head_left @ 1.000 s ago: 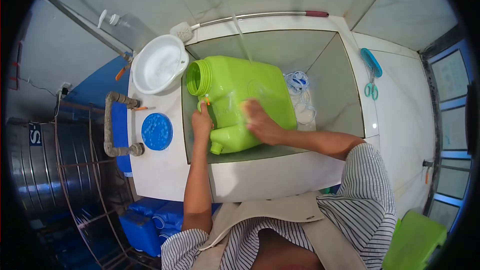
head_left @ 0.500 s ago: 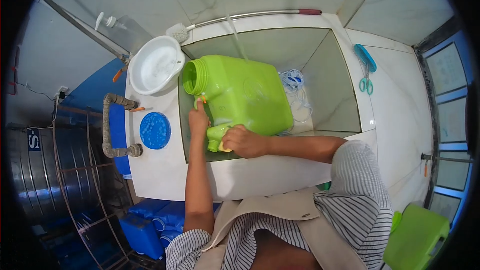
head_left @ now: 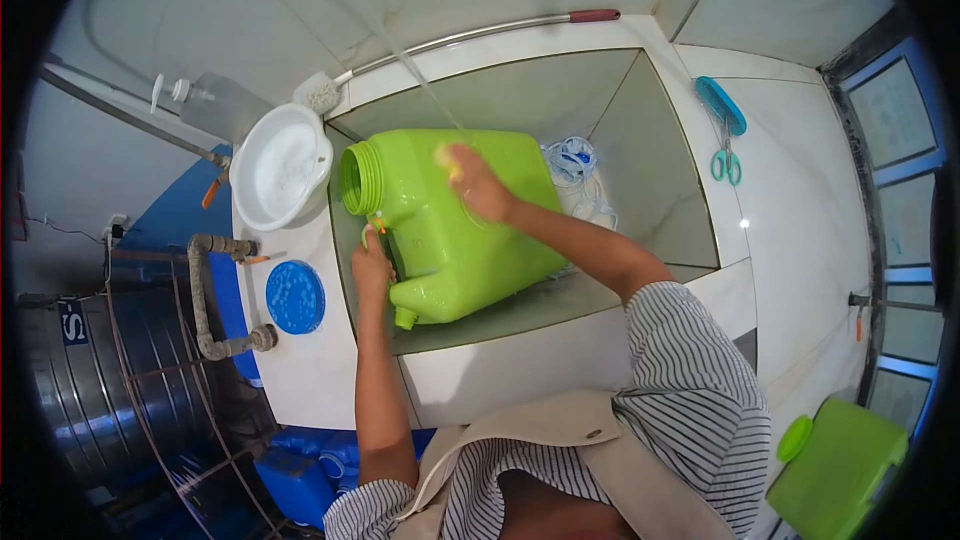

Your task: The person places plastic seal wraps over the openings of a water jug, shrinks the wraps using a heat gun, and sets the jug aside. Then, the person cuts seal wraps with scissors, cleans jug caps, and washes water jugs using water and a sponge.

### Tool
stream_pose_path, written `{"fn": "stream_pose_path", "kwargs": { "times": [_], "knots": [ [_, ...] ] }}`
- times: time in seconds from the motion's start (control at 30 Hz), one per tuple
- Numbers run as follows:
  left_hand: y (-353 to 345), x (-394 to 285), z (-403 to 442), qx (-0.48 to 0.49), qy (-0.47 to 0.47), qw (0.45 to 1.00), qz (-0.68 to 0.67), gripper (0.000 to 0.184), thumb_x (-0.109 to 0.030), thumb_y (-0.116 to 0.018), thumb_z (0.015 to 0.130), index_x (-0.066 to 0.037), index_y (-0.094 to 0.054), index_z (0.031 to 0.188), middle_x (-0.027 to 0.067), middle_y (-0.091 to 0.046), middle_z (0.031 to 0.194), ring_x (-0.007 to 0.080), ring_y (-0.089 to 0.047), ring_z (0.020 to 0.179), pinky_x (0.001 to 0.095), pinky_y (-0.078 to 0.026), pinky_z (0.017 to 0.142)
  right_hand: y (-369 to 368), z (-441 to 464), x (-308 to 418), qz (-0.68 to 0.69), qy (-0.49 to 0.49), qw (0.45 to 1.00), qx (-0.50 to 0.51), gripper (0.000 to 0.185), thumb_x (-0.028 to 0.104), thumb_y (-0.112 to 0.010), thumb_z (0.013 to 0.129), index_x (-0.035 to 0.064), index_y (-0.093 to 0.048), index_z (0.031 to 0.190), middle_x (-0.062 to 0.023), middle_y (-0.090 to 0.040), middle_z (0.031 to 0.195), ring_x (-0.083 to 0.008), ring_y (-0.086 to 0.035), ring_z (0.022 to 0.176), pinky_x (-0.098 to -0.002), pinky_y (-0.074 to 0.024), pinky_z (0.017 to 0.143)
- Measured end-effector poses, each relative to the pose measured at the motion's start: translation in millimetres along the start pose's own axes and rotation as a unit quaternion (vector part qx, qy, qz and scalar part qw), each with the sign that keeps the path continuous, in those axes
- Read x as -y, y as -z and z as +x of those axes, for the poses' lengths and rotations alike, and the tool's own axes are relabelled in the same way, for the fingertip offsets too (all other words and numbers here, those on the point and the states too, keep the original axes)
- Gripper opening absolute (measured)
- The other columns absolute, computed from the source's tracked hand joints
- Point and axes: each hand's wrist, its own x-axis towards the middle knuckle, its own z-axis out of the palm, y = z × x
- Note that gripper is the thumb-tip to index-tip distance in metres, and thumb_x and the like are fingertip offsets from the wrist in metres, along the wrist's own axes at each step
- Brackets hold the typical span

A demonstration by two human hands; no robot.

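Observation:
A large lime-green jerrycan [head_left: 480, 250] lies on its side in the sink [head_left: 668, 180], its wide uncapped mouth facing left. My left hand [head_left: 372, 268] is closed on the jerrycan's edge below the mouth, where a small orange bit shows; some of its fingers are hidden. My right hand [head_left: 480, 188] is over the upward side of the jerrycan with a yellow sponge [head_left: 447, 160] in its fingers, slightly blurred. Beneath my left hand sticks out the jerrycan's small capped spout [head_left: 405, 318].
White basin [head_left: 282, 168] with suds, blue lid [head_left: 295, 297] and pipe [head_left: 200, 290] stand left. A long-handled brush [head_left: 460, 35] lies behind the sink. Blue-white cord [head_left: 575, 162] lies in it. Scissors [head_left: 727, 166] and a teal brush [head_left: 720, 105] lie right.
My right hand has moved up with the sponge from the spout to the jerrycan's upper side. My left hand stays below the mouth. The whole view has shifted a little.

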Motion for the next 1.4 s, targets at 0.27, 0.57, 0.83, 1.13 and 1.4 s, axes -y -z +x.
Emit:
{"fn": "stream_pose_path", "kwargs": {
  "times": [0.27, 0.57, 0.83, 1.13, 1.4],
  "knots": [
    [5.0, 12.3, -3.7, 0.006, -0.013, 0.998, -0.058, 0.052, -0.047, -0.037, 0.092, 0.0, -0.057, 0.084, 0.0037, -0.04, 0.044, 0.0143, -0.041, 0.034, 0.0293, -0.034, 0.033, 27.6, -154.6, -19.4, 0.008, -0.257, 0.962, 0.094, 0.056, 0.02, -0.042, 0.09, -0.0049, -0.02, 0.135, -0.0317, -0.012, 0.139, -0.0439, -0.012, 0.132, -0.0473, -0.0109, 0.109],
    [6.9, 21.6, -23.1, 0.076, -0.198, 0.977, 0.032, 0.046, -0.039, -0.035, 0.095, 0.0, -0.058, 0.086, 0.0087, -0.048, 0.051, 0.0226, -0.047, 0.044, 0.0346, -0.04, 0.044, 85.1, 38.4, 18.9, 0.011, -0.142, 0.98, 0.14, 0.041, 0.028, -0.041, 0.092, -0.0007, -0.047, 0.121, -0.0202, -0.047, 0.124, -0.032, -0.042, 0.117, -0.038, -0.0307, 0.101],
    [-29.3, -84.0, -95.5, 0.142, -0.471, 0.807, 0.327, 0.035, -0.034, -0.045, 0.09, -0.005, -0.054, 0.073, 0.018, -0.054, 0.059, 0.0369, -0.056, 0.058, 0.0421, -0.043, 0.05, 181.0, 63.9, 43.1, 0.133, -0.195, 0.918, 0.319, 0.039, 0.03, -0.043, 0.091, 0.0012, -0.058, 0.112, -0.0085, -0.06, 0.11, -0.0178, -0.056, 0.095, -0.0312, -0.044, 0.085],
    [-132.6, -180.6, -101.5, -0.063, -0.62, 0.724, 0.295, 0.031, -0.03, -0.052, 0.082, -0.002, -0.055, 0.095, 0.0196, -0.056, 0.108, 0.0307, -0.046, 0.111, 0.0441, -0.037, 0.09, 222.2, -53.3, -16.9, 0.309, -0.544, 0.755, 0.195, 0.053, 0.044, -0.036, 0.093, 0.0046, -0.047, 0.126, -0.0096, -0.051, 0.123, -0.0169, -0.047, 0.113, -0.0324, -0.0395, 0.094],
    [-105.9, -176.4, -72.6, 0.245, -0.37, 0.868, 0.223, 0.059, -0.022, -0.055, 0.075, 0.009, -0.035, 0.121, 0.0299, -0.058, 0.094, 0.0434, -0.055, 0.091, 0.0457, -0.044, 0.079, 159.6, 22.3, 36.0, -0.121, -0.173, 0.963, -0.166, 0.039, 0.028, -0.039, 0.09, -0.0005, -0.044, 0.118, -0.0175, -0.047, 0.116, -0.0336, -0.041, 0.112, -0.0424, -0.0292, 0.098]
  ]
}}
